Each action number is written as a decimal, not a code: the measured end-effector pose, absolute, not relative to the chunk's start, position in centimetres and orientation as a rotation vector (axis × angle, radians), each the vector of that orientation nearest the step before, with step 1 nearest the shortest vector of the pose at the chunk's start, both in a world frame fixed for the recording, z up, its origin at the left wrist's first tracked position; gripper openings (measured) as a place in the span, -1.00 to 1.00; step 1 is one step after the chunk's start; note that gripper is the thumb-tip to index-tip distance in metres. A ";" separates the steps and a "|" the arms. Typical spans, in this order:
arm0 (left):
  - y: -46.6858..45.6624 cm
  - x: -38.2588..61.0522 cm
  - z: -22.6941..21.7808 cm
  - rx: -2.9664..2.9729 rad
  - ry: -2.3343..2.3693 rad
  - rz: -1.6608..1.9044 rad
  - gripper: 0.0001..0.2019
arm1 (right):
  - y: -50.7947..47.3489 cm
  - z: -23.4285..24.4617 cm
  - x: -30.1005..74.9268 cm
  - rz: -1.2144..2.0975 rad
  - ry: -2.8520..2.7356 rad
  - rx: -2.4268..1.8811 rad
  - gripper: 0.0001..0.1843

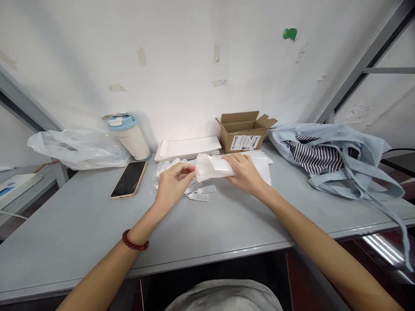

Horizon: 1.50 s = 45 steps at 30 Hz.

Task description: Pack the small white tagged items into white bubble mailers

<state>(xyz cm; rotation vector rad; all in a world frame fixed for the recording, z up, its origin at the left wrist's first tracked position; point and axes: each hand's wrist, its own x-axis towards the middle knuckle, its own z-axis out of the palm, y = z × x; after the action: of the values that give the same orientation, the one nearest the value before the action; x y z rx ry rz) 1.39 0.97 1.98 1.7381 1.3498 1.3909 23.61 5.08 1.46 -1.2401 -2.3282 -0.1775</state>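
My right hand [245, 172] is wrapped over a white translucent plastic bag [214, 166], which it holds a little above the table. At the bag's crumpled left end, the thumb and fingers of my left hand [175, 181] are pinched together against its edge. Whether anything small is between those fingertips is hidden. Beneath and beside my left hand lie several small clear-white plastic tags [198, 197], some with thin loops. Flat white sheets or bags [264, 168] lie under my right hand.
A phone [129, 179] and a blue-lidded cup [132, 138] stand left, by a white plastic bag [84, 149]. Behind are stacked white envelopes [189, 147] and an open cardboard box [243, 138]. A light-blue cloth bag [337, 155] hangs its strap over the front edge.
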 end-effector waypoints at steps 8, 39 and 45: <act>0.4 2.6 1.0 2.125 1.221 1.395 -0.87 | 3.8 0.8 22.1 -0.200 -2.414 -1.137 -0.66; 2.2 -0.5 1.5 2.790 1.540 0.964 -0.78 | 6.0 2.0 24.9 -0.230 -2.275 -1.396 -0.71; 1.8 -0.6 2.6 2.518 1.728 1.465 -0.88 | 6.1 1.9 25.0 -0.251 -2.293 -1.454 -0.68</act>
<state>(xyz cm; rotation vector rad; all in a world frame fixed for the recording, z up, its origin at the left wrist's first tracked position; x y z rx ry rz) -0.60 1.76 2.61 2.5183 1.7280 1.4651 25.05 6.06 1.90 -1.4540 -2.2929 -0.2510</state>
